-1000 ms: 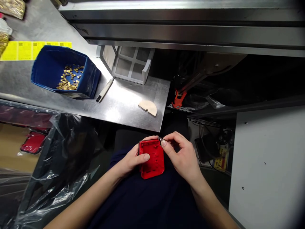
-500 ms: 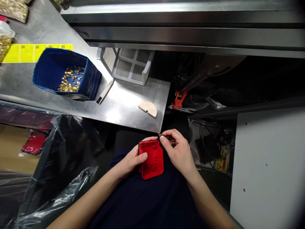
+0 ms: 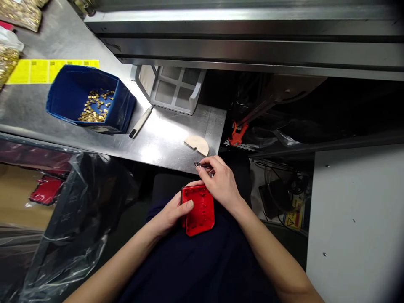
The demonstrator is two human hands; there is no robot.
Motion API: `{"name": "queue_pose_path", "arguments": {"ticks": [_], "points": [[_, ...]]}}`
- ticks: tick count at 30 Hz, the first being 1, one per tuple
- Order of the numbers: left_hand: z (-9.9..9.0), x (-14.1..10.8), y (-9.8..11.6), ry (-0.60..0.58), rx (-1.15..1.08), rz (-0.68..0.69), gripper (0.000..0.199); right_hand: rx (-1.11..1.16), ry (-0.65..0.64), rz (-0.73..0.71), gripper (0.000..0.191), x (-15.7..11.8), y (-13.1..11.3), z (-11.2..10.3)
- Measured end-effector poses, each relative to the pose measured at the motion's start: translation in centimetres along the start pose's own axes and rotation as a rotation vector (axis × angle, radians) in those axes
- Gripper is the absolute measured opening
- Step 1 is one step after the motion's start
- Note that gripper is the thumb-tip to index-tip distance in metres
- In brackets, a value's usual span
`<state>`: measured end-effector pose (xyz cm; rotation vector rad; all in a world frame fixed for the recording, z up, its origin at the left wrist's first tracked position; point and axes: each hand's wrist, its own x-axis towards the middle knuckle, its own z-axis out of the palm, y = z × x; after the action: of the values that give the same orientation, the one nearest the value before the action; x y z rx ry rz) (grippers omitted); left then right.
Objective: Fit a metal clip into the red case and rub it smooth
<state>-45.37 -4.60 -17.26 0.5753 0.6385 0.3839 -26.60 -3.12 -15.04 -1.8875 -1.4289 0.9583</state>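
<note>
My left hand (image 3: 172, 210) holds a red plastic housing (image 3: 198, 210) over my lap, thumb on its left edge. My right hand (image 3: 219, 181) is just above the housing at the near edge of the metal table (image 3: 164, 143). It pinches a small thin metal piece (image 3: 202, 165) between its fingertips. The piece is too small to identify.
A blue bin (image 3: 67, 90) with several small brass parts stands at the table's left. A white slim tool (image 3: 140, 122), a beige half-round piece (image 3: 197, 144) and a grey frame (image 3: 173, 88) lie on the table. A plastic-lined box (image 3: 72, 210) is at my left.
My right hand has moved up and left from the housing's top right corner to the table's edge, carrying the small metal piece. The left hand and housing have barely shifted.
</note>
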Motion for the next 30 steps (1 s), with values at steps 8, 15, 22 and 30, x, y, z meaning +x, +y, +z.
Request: {"name": "queue_pose_path", "arguments": {"ticks": [8,15,22,30], "points": [[-0.4,-0.1,-0.3,0.051,-0.002,-0.067,0.074,-0.157,-0.135,-0.015,0.012,2.6,3.1,2.6],[-0.7,0.1,-0.3,0.062,-0.033,-0.117,0.072,-0.143,-0.142,-0.039,0.012,2.6,4.2,3.1],[-1.0,0.5,-0.1,0.041,0.017,-0.063,0.080,-0.212,-0.016,-0.076,0.020,2.5,5.5,4.4],[-1.1,0.9,-0.2,0.001,0.049,-0.018,0.080,-0.341,0.076,-0.143,0.027,2.0,7.1,6.2]]}}
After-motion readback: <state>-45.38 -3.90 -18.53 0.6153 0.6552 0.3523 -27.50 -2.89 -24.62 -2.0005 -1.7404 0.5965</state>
